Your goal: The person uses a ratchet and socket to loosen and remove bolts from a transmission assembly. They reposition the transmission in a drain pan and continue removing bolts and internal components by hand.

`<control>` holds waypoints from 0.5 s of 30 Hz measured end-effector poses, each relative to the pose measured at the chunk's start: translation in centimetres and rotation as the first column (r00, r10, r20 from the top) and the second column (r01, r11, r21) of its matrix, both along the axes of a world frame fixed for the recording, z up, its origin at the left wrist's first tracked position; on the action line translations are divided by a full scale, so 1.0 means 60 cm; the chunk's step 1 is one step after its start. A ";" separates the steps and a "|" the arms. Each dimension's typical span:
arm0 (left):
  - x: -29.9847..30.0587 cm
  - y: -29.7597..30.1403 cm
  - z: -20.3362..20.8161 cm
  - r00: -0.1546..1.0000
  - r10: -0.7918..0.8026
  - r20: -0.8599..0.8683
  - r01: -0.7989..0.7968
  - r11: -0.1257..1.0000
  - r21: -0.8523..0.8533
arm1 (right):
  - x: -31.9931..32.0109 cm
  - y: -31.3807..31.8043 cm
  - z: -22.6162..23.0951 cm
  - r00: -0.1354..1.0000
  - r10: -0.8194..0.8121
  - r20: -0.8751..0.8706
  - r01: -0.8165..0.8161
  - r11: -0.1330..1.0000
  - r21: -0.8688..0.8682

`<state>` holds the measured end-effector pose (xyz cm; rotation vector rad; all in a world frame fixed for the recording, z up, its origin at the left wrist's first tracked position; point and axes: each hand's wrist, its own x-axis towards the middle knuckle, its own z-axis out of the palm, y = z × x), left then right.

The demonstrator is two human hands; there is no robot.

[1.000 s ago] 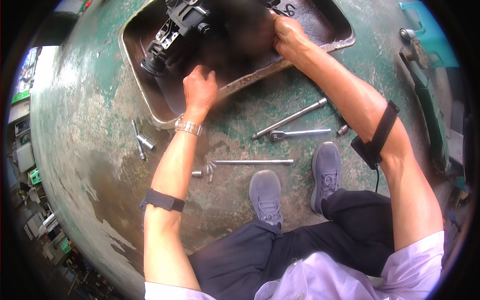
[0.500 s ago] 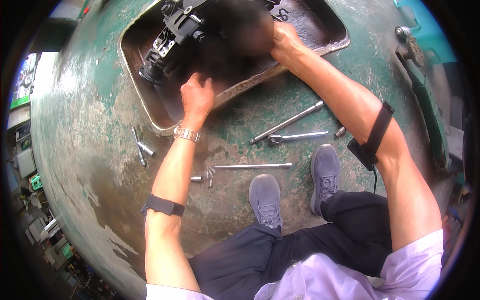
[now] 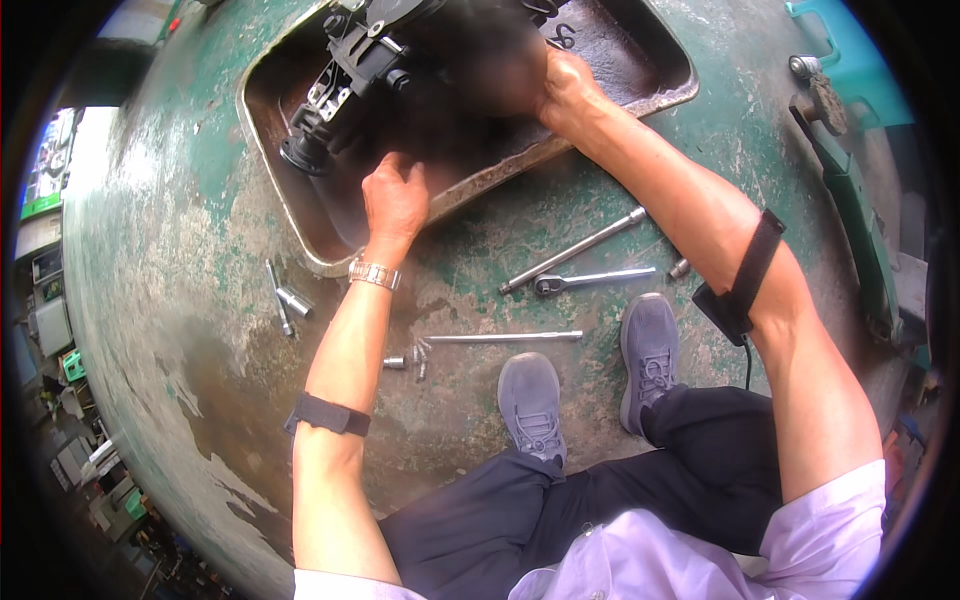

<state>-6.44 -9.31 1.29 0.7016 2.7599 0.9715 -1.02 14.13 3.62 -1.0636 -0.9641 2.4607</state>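
A black mechanical assembly (image 3: 365,65) with metal brackets and a round flanged end lies in a dirty brown metal tray (image 3: 465,187). My left hand (image 3: 395,205), with a metal-banded watch at the wrist, is at the tray's near left part. Its fingers are curled, and a dark smear hides what they hold. Farther right, my right hand (image 3: 568,88) reaches over the tray's near rim beside the assembly. Its fingers vanish into the same dark blur, so its grip cannot be seen.
On the worn green floor lie a long bar (image 3: 572,250), a ratchet (image 3: 595,280), an extension bar (image 3: 505,337) and several sockets (image 3: 293,300). A green jack-like tool (image 3: 850,200) stands at the right, near a turquoise case (image 3: 865,65). My shoes (image 3: 530,400) are close to the tools.
My right hand has shifted slightly left and toward me. My left hand stays almost in place, and the tools lie as before.
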 end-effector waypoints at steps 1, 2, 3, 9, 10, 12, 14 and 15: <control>0.000 0.000 0.000 1.000 0.003 -0.002 -0.003 1.000 -0.004 | 0.000 0.000 0.001 1.000 0.013 0.015 -0.013 1.000 0.011; 0.000 0.000 0.000 1.000 0.003 -0.001 -0.003 1.000 0.002 | -0.001 0.001 0.001 0.999 0.023 0.030 -0.024 0.999 0.026; 0.000 0.000 0.000 1.000 0.005 0.003 -0.005 1.000 0.003 | -0.001 0.002 0.000 0.999 0.032 0.024 -0.033 0.998 0.045; 0.000 0.001 0.000 1.000 0.009 0.005 -0.009 1.000 0.008 | -0.001 0.004 -0.010 1.000 0.004 0.027 -0.005 0.999 0.042; 0.000 0.001 -0.001 1.000 0.008 0.005 -0.008 1.000 0.009 | -0.002 0.005 -0.012 0.999 0.011 0.044 -0.013 0.999 0.040; 0.000 0.001 -0.001 1.000 0.004 0.005 -0.004 1.000 0.008 | -0.003 0.007 -0.014 0.999 0.032 0.029 -0.033 0.999 0.033; 0.000 0.001 0.000 1.000 0.004 0.009 -0.004 1.000 0.006 | -0.003 0.008 -0.014 0.999 0.039 0.027 -0.040 0.997 0.071; 0.000 0.000 0.000 1.000 0.004 0.011 -0.004 1.000 0.006 | -0.003 0.009 -0.014 0.999 0.017 0.034 -0.020 0.996 0.085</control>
